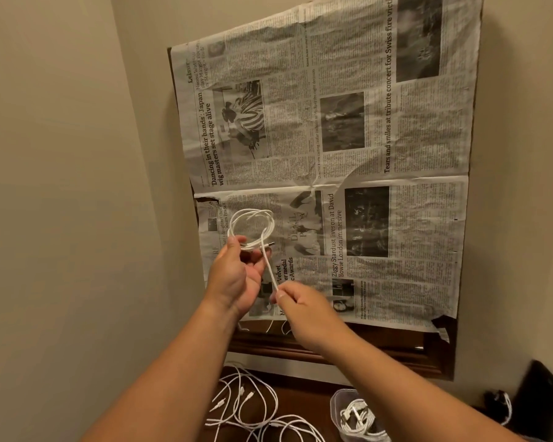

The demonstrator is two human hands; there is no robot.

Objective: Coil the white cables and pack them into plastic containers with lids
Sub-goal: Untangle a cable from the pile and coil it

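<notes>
Coiling is the step in hand: my left hand (237,275) grips the gathered loops of the white cable (251,224) over the newspaper (364,122), my right hand (304,307) pinches its free tail just below, and next, I judge, that tail needs winding on before the plastic container (335,409).

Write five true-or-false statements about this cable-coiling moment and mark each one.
1. The left hand holds a coiled white cable. True.
2. The right hand is empty. False: it pinches the tail of that same cable.
3. The plastic container has its lid on. False: it stands open with a coiled cable inside.
4. Several loose white cables lie uncoiled at the bottom of the view. True.
5. The hands work above a bare surface. False: a newspaper is spread under them.
</notes>
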